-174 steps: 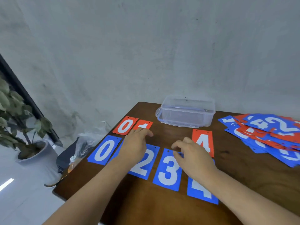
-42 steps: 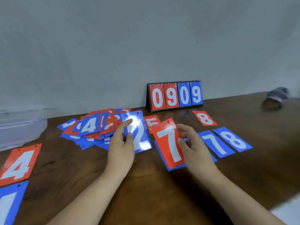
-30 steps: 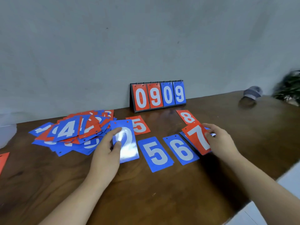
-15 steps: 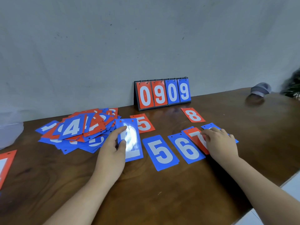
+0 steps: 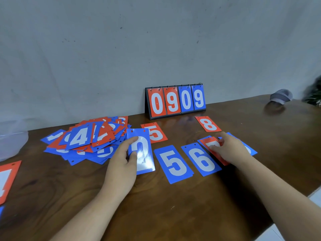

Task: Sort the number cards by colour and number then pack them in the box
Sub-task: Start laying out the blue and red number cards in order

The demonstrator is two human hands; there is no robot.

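Your left hand (image 5: 121, 164) pinches the blue 2 card (image 5: 145, 153) beside the mixed pile (image 5: 86, 141). Your right hand (image 5: 229, 148) grips a red card (image 5: 211, 146) with curled fingers, just right of the blue 6 (image 5: 201, 159). The clear box (image 5: 12, 141) sits at the far left.

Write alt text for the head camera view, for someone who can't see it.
A person's left hand holds a blue 2 card and the right hand a red 7 card, flanking a blue 5 and blue 6 laid on a wooden table. A mixed card pile lies left; a scoreboard behind reads 0909.
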